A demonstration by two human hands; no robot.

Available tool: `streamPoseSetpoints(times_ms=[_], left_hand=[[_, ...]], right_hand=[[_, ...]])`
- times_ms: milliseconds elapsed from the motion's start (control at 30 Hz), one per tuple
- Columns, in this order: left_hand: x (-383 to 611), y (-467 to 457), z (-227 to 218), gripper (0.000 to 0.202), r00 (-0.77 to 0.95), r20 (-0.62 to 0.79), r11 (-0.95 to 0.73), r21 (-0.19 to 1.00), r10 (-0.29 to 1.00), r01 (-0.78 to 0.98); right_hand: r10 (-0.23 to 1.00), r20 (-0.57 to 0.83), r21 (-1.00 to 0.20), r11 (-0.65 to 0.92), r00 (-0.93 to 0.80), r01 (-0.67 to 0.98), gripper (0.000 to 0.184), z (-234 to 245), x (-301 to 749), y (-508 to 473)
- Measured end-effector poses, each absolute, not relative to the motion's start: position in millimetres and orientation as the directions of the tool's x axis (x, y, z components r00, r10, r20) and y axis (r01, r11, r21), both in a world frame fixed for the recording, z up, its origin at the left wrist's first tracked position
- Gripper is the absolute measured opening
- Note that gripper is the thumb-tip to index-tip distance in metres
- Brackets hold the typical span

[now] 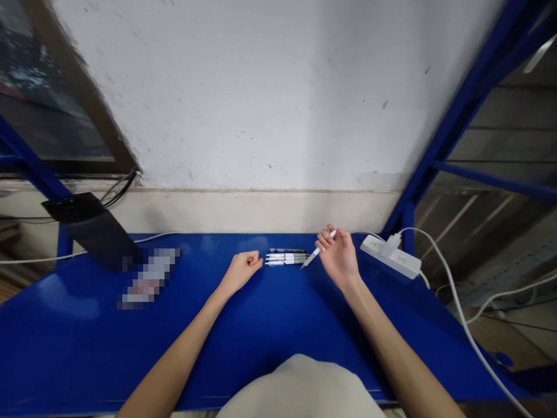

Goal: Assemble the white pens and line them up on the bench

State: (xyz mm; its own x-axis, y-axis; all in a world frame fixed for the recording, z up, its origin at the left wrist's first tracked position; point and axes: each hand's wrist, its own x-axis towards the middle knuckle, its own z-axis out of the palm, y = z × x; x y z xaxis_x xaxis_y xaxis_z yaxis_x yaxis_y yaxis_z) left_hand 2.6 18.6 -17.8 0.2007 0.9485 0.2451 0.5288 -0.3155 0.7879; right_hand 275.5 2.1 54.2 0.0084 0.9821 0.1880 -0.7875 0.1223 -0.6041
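Observation:
A white pen [314, 254] is held in my right hand [340, 255], its dark tip pointing down and left over the table. The fingers curl round its upper part, with the palm turned up. Several pens [286, 259] lie side by side across the middle of the blue table; most are white, and the one at the back looks dark or clear. Just left of their ends rests my left hand [244, 269], its fingers curled in. Whether anything sits inside those curled fingers is hidden.
On the right of the blue table [270, 325] lies a white power strip [390, 255] with a plug and cable. A black box-like object [93, 229] stands at the left, beside a blurred-out flat item [150, 278]. A wall rises behind; blue metal posts flank both sides.

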Motion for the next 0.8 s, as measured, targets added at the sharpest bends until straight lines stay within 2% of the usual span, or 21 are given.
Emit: streamPoseSetpoints(times_ms=[800], left_hand=[[2.9,16.3,-16.5,0.031,0.27,0.228,-0.343,0.769,0.936,0.54]], right_hand=[[0.982,0.188,-0.58,0.131,0.025,-0.804,0.013,58.2,279.3,-1.6]])
